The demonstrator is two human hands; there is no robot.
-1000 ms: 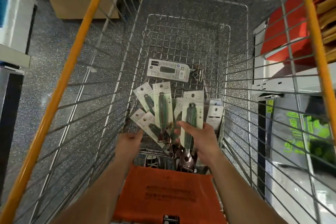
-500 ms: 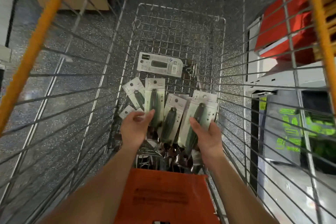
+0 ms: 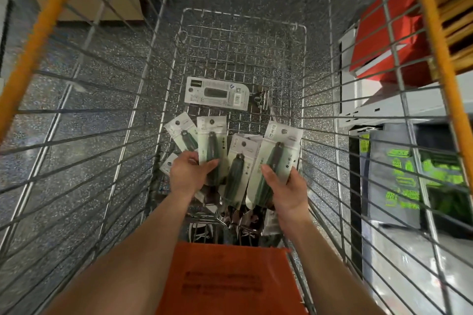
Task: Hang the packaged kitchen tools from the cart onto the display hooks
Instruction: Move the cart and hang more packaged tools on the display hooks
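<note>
1. The right hand [image 3: 286, 189] is curled around the lower part of one packaged tool [image 3: 275, 161], thumb on the card's front face and the other fingers behind it, so it grips that pack near the dark handle end. The pack is lifted clear of the pile and leans up toward the cart's right wall.

2. The left hand [image 3: 188, 174] pinches a second packaged tool [image 3: 212, 146], thumb over the front near its lower end, fingers underneath. Whether this pack is already off the pile I cannot tell.

3. Both held packs run lengthwise away from the person, toward the far end of the cart [image 3: 317, 41], with their hang-hole tops at the far tips and the hands at the near ends. That is the relation the hanging turns on: the holes point away from the palms, so each can probably be pushed onto a hook without regripping.

4. Between the two hands a third pack [image 3: 236, 174] lies loose on the heap, same axis, about equally near to either hand. More packs [image 3: 180, 132] fan out by the left wall.

5. One pack [image 3: 217, 93] lies crosswise, alone on the cart floor, well beyond both hands.

6. No display hooks are in view; the shelving [image 3: 378, 107] stands outside the right wall, so the right hand's pack looks nearer to that side.
</note>
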